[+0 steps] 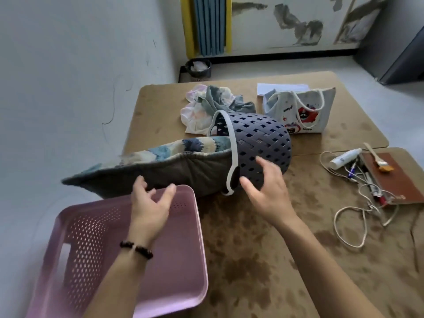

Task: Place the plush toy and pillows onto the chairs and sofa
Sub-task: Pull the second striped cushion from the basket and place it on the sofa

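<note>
Two bare hands show in the head view, both w/ fingers spread wide and holding nothing. L hand (150, 203) is near-left, palm turned right. Its fingertips (140, 182) are at the lower edge of the grey-backed, blue-patterned fabric pillow (172, 173); can't tell if they touch. A dark beaded bracelet (136, 246) sits on that wrist. R hand (263, 191) is just right of it, fingers fanned over the side of the dark blue woven-look plastic basket (263, 138); contact is unclear here too.

The basket lies on its side on the tan mottled tabletop (252, 260), white-rimmed mouth facing left. The pillow is stuffed partway in: right end inside the basket, the rest sticking out left, past the table edge. A pink perforated plastic crate (91, 237) sits near-left, under the L hand and just below the pillow.

Far side of the table: a crumpled pile of pale and grey-green clothes (199, 111), touching the basket's far side. Right of that is a white cartoon-print tote bag (305, 111). Right edge: a looped white cable (348, 226), white plastic tube (341, 158), and a small wood-handled brush (378, 160) on a brown flat board (394, 180). A dark round bin (198, 67) stands on the floor beyond the table, by the wall.
</note>
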Action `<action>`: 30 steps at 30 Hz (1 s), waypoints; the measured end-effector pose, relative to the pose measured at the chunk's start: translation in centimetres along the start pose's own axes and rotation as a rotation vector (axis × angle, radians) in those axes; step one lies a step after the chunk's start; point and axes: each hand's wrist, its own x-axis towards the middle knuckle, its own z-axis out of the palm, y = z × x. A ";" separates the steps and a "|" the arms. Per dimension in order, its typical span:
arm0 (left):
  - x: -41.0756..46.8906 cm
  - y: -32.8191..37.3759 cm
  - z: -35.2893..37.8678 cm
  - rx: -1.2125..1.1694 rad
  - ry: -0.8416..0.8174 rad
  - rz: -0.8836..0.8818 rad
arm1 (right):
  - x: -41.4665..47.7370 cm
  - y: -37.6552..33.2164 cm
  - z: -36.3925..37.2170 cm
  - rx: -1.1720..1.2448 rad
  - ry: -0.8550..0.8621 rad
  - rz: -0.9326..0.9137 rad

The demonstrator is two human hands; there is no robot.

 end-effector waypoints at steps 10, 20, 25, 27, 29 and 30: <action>6.9 1.7 4.7 -0.484 0.199 -0.328 | 13.1 -1.1 5.1 -0.340 -0.036 0.255; 6.1 4.8 10.4 -0.432 0.342 -0.397 | 4.3 4.2 1.1 -0.116 -0.028 0.252; 5.5 4.2 10.6 -0.691 0.346 -0.564 | -0.9 7.5 0.8 0.013 0.050 0.377; 4.9 3.6 11.0 -0.799 0.124 -0.593 | -2.7 8.5 0.0 0.109 0.108 0.439; 3.2 4.4 11.9 -0.796 -0.018 -0.549 | -4.2 9.2 -1.3 0.176 0.161 0.491; 2.1 5.2 12.5 -0.762 -0.076 -0.522 | -4.8 9.5 -2.0 0.201 0.182 0.515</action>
